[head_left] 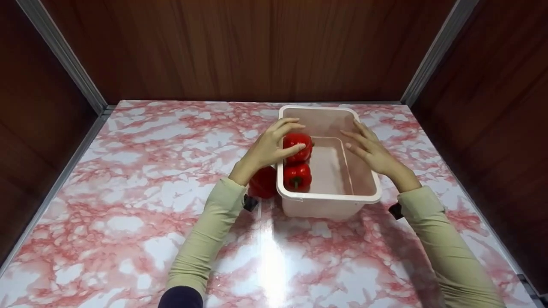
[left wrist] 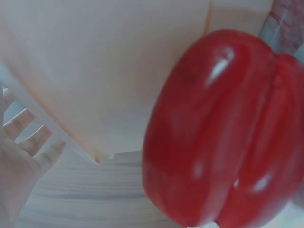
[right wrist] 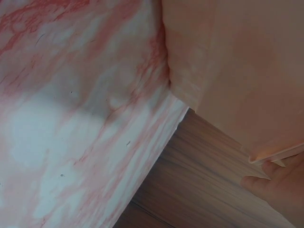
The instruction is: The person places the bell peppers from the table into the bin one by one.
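Observation:
A white plastic bin [head_left: 327,198] stands on the table, with two red bell peppers inside along its left wall: a farther pepper [head_left: 296,147] and a nearer pepper [head_left: 298,176]. Outside, against the bin's left side, lies a third bell pepper [head_left: 263,183], partly covered by the left wrist; this pepper [left wrist: 218,133] looms large in the left wrist view. My left hand [head_left: 274,143] is at the left rim, its thumb and loosely extended fingers reaching over the opening. Over the right rim, my right hand [head_left: 370,152] has its fingers spread. Whether either hand touches the rim is unclear.
The bin rests on a table [head_left: 128,222] with a red-and-white marbled top. Dark wooden panels rise behind [head_left: 248,51] and on both sides, with grey metal strips at the corners. A bright reflection lies on the tabletop before the bin.

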`<state>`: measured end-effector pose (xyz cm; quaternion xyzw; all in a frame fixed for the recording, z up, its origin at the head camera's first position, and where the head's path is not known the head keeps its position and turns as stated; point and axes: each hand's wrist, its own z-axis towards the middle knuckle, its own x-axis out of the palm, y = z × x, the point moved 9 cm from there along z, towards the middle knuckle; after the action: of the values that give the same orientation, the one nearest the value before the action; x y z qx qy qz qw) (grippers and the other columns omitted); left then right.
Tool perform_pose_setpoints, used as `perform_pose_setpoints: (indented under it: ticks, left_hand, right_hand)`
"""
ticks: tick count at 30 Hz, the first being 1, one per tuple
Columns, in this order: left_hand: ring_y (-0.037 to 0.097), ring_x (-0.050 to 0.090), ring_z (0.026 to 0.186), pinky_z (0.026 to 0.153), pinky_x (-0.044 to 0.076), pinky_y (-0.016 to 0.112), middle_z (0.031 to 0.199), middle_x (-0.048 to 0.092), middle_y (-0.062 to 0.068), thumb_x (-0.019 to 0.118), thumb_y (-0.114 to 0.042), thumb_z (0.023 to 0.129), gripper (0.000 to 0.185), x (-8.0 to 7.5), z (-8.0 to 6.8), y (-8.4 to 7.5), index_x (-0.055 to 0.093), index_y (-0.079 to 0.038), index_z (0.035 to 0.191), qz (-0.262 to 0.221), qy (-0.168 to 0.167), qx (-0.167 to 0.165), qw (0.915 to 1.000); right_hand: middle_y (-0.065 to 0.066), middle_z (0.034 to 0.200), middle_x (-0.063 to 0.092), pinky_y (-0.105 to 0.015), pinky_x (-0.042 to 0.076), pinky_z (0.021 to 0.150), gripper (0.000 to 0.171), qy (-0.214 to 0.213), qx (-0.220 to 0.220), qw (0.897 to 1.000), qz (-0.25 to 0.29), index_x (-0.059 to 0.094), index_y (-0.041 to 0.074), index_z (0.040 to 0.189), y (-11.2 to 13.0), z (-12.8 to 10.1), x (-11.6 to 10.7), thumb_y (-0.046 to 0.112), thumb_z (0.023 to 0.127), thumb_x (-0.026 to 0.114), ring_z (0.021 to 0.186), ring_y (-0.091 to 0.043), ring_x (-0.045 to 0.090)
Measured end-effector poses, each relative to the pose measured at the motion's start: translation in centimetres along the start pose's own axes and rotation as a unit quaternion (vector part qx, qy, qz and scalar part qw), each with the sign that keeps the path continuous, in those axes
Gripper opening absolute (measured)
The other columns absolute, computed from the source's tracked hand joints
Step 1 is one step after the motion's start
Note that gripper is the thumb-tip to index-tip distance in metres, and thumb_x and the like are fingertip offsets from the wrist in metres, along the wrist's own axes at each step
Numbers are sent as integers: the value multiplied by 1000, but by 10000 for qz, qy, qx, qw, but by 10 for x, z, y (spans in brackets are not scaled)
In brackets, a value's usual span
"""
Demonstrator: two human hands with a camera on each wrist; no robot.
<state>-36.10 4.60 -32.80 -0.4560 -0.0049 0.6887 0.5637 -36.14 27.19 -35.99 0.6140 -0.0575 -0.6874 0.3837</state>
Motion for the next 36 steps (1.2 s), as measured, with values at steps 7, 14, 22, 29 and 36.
perform_pose_setpoints:
  ticks: [7,14,22,29,36]
  left_hand:
    - [13,41,126,105,34,34,135,48,1,63,-44,85,47,-1,-4,3,58,-18,123,7,43,-85,10000]
    - [15,41,126,105,35,37,135,48,2,63,-44,85,46,-4,-6,5,58,-19,123,-20,-10,-84,10000]
    - [15,42,126,105,34,38,134,49,1,64,-44,84,46,-7,-11,7,60,-18,122,55,-107,-16,9999]
    - [15,41,127,106,34,40,135,48,2,64,-45,84,47,-12,-18,10,59,-18,122,51,-169,-40,9998]
    - [16,41,127,106,33,40,135,48,3,64,-43,84,47,-15,-21,12,59,-16,122,41,-184,-115,9998]
  right_hand:
    - [-19,153,9,-64,2,106,42,-4,-14,10000,29,47,9,135,0,0,1,23,96,50,139,-42,1]
    - [-19,153,9,-63,2,107,42,-5,-5,10000,42,47,9,135,0,1,1,25,96,49,139,-41,2]
    - [-18,153,11,-63,3,107,44,-27,-60,10000,32,47,9,135,1,1,0,27,96,49,139,-40,3]
    - [-18,153,11,-63,4,107,44,-64,-97,9999,25,48,10,135,2,0,0,28,96,49,139,-41,4]
    - [-18,154,11,-63,3,107,44,-52,-123,9999,33,48,10,136,1,0,-1,28,96,50,139,-41,3]
